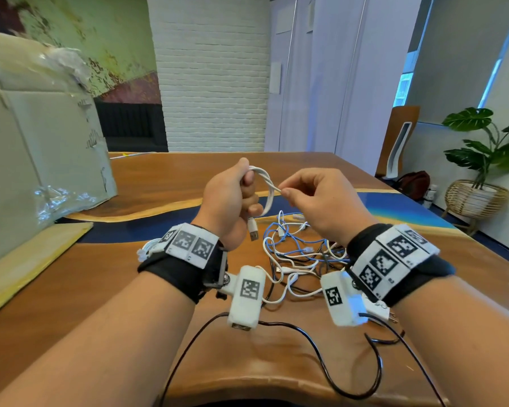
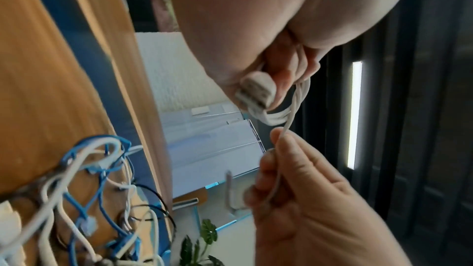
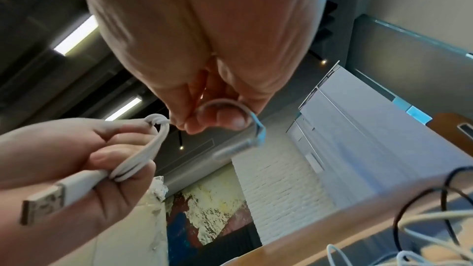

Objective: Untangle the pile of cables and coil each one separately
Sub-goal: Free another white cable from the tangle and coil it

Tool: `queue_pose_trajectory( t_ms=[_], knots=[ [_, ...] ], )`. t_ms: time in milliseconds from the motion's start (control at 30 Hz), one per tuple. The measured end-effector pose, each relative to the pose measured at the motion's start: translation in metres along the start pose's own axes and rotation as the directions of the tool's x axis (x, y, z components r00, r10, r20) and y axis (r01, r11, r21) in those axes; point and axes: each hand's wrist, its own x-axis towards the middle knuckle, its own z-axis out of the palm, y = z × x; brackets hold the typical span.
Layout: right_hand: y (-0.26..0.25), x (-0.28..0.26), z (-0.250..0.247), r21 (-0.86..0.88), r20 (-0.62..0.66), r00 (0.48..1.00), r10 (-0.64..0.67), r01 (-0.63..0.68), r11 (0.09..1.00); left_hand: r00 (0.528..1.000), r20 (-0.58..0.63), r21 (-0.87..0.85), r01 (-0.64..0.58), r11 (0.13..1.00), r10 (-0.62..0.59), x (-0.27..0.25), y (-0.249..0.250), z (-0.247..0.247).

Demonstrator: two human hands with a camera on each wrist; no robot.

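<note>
Left hand (image 1: 228,198): fist clamped round white coil (image 1: 263,183), centre frame.
Right hand (image 1: 315,198): pinches the coil's free end, seemingly.
Pile (image 1: 300,254): tangled, lower centre, on table (image 1: 159,289).

i see bright daylight from the right-hand window (image 1: 406,83), soft shadows, bowed wide-angle edges, and blurred wrist views

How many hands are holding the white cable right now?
2: the left hand grips the coiled white cable above the table; the right hand pinches its loose end beside it.
</note>
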Motion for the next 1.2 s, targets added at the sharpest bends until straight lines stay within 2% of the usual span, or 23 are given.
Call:
queue_pose_trajectory(
  t_ms=[67,167,333,400,467,567,600,633,800,867,933,1067,1200],
  knots=[
    [0.002,-0.001,0.004,0.016,-0.012,1.0,-0.02,0.02,1.0,0.999,0.029,-0.122,0.046,0.991,-0.043,0.0,0.002,0.0],
    [0.003,-0.002,0.011,0.029,-0.086,0.996,-0.026,0.028,0.999,0.996,0.063,-0.212,0.075,0.974,-0.063,0.0,0.002,0.0],
    [-0.002,-0.003,0.023,0.128,-0.178,0.983,0.049,-0.027,0.991,0.998,0.039,-0.261,0.066,0.963,-0.058,0.0,-0.002,0.005],
    [-0.003,-0.004,0.026,0.168,-0.155,0.984,0.087,-0.06,0.984,0.999,0.021,-0.253,0.054,0.966,-0.05,-0.001,-0.004,0.007],
    [-0.006,-0.007,0.032,0.338,-0.08,0.986,0.149,-0.114,0.934,1.0,0.003,-0.228,0.027,0.973,-0.027,-0.001,-0.006,0.01],
    [-0.011,-0.011,0.032,0.616,0.042,0.967,0.252,-0.223,0.755,0.999,-0.028,-0.154,-0.031,0.988,0.027,0.0,-0.01,0.012],
    [-0.011,-0.012,0.032,0.67,0.08,0.959,0.271,-0.253,0.698,0.998,-0.037,-0.114,-0.049,0.992,0.045,0.001,-0.012,0.011],
    [-0.011,-0.013,0.032,0.685,0.098,0.956,0.275,-0.265,0.678,0.997,-0.044,-0.077,-0.061,0.995,0.058,0.002,-0.014,0.011],
    [-0.003,-0.012,0.032,0.46,-0.091,0.976,0.2,-0.137,0.877,0.993,-0.062,0.065,-0.097,0.993,0.101,0.006,-0.025,0.008],
    [-0.002,-0.01,0.03,0.354,-0.132,0.978,0.165,-0.109,0.929,0.991,-0.077,0.121,-0.101,0.987,0.111,0.009,-0.03,0.005],
    [-0.002,-0.009,0.029,0.335,-0.107,0.977,0.183,-0.138,0.932,0.989,-0.099,0.159,-0.095,0.983,0.111,0.011,-0.033,0.003],
    [-0.001,-0.01,0.029,0.413,0.015,0.963,0.268,-0.25,0.876,0.987,-0.119,0.23,-0.077,0.97,0.107,0.012,-0.038,0.002],
    [-0.001,-0.012,0.028,0.47,0.064,0.96,0.273,-0.27,0.84,0.99,-0.116,0.281,-0.05,0.958,0.085,0.01,-0.039,0.002]
  ],
)
